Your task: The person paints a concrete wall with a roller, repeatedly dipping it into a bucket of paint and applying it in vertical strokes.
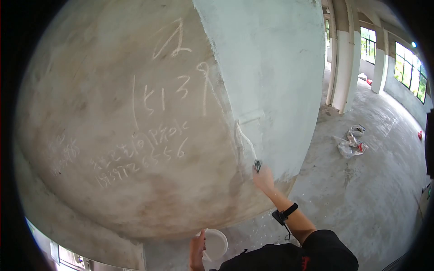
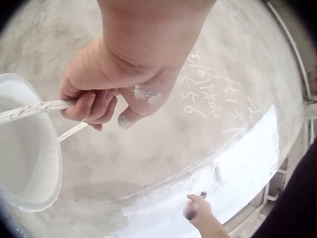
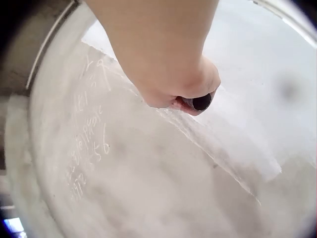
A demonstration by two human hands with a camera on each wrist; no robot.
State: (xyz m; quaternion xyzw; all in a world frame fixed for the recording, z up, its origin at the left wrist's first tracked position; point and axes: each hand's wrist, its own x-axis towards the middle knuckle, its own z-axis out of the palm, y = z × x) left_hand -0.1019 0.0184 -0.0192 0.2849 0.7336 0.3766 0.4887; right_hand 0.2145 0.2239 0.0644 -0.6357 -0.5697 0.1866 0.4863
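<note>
My right hand (image 1: 263,179) grips the dark handle of a paint roller (image 1: 247,140) against the wall. Its whitish frame bends up to the roller head (image 1: 251,117), which lies on the pale painted area (image 1: 275,67) near its left border. In the right wrist view, the fingers of my right hand (image 3: 178,82) curl round the handle, and its round dark end (image 3: 202,102) shows. Low down, my left hand (image 1: 197,246) holds a white bucket (image 1: 226,241). The left wrist view shows the left hand (image 2: 111,82), marked with white paint, gripping the bucket's paint-smeared bail handle (image 2: 34,110).
Bare brown-grey wall (image 1: 113,104) with chalk writing spreads left of the paint. Right of the wall lies a concrete floor (image 1: 361,189), with white specks near the wall foot. Clear plastic bags (image 1: 350,147) lie on it. Pillars (image 1: 341,67) and windows (image 1: 409,67) stand farther back.
</note>
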